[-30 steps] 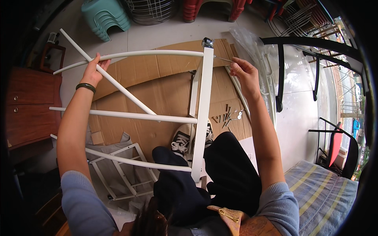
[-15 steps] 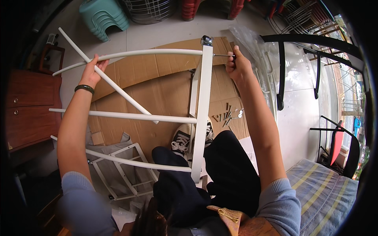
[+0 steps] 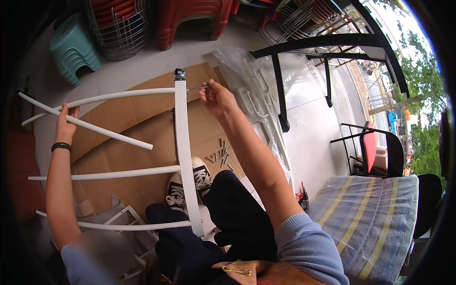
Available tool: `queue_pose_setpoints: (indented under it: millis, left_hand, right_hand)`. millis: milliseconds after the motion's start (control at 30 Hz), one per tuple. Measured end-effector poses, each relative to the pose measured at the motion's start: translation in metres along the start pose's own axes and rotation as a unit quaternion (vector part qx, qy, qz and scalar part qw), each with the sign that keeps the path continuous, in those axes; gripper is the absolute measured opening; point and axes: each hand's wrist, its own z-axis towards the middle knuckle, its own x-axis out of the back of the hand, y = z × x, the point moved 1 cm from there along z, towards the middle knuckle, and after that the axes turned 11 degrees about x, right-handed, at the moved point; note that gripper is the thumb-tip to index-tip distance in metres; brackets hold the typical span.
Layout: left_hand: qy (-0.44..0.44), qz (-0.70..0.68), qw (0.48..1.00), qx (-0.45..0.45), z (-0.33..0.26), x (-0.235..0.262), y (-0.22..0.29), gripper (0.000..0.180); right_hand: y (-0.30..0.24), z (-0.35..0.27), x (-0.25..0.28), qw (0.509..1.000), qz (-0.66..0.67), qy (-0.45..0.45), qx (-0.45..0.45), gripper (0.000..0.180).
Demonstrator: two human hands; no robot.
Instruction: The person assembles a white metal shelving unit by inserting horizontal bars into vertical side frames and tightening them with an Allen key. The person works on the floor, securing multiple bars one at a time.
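Note:
A white metal frame lies across my lap, with a long upright post (image 3: 183, 142) and a dark fitting (image 3: 179, 73) at its far end. Several white tubes run left from the post. My left hand (image 3: 66, 124) grips the farthest curved tube (image 3: 133, 93) where a straight white tube (image 3: 116, 131) crosses it; its fingers are partly hidden. At the post's right side, near the far end, my right hand (image 3: 219, 99) pinches a thin metal rod (image 3: 195, 88) pointing into the post. The tip of the rod is hidden at the post.
Several loose bolts (image 3: 222, 153) lie on flattened cardboard (image 3: 128, 147) by my shoes. Plastic-wrapped white tubing (image 3: 261, 99) and a black metal frame (image 3: 280, 90) stand right. Teal stools (image 3: 73, 47) and red stools (image 3: 190, 21) are behind. A striped, plastic-covered pad (image 3: 365, 218) sits near right.
The view has turned to the right, so the frame and both hands appear farther left. My grip on the tubes and on the thin rod continues, the rod still at the post.

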Motion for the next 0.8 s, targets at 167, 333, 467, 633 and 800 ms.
queue_pose_setpoints:
  millis: [167, 333, 467, 633, 800]
  left_hand:
    - [-0.024, -0.006, 1.0, -0.019, 0.001, -0.008, -0.005, 0.018]
    - [-0.105, 0.014, 0.994, -0.004, -0.01, -0.013, -0.002, 0.025]
    - [-0.045, 0.002, 0.998, -0.036, -0.019, -0.022, -0.006, 0.02]
    - [0.016, 0.003, 0.999, -0.041, -0.023, -0.031, -0.011, 0.022]
    - [-0.051, -0.013, 0.998, -0.03, -0.033, -0.029, -0.011, 0.023]
  right_hand:
    - [-0.002, -0.003, 0.001, 0.999, -0.022, 0.009, 0.022, 0.025]
    - [-0.001, 0.0, 0.003, 0.999, -0.022, 0.02, 0.021, 0.023]
    - [0.0, 0.0, 0.0, 0.999, -0.031, -0.009, 0.024, 0.023]
    - [0.003, 0.004, 0.005, 0.999, -0.023, -0.028, 0.03, 0.022]
    - [0.001, 0.003, 0.006, 0.998, -0.044, -0.031, 0.044, 0.021]
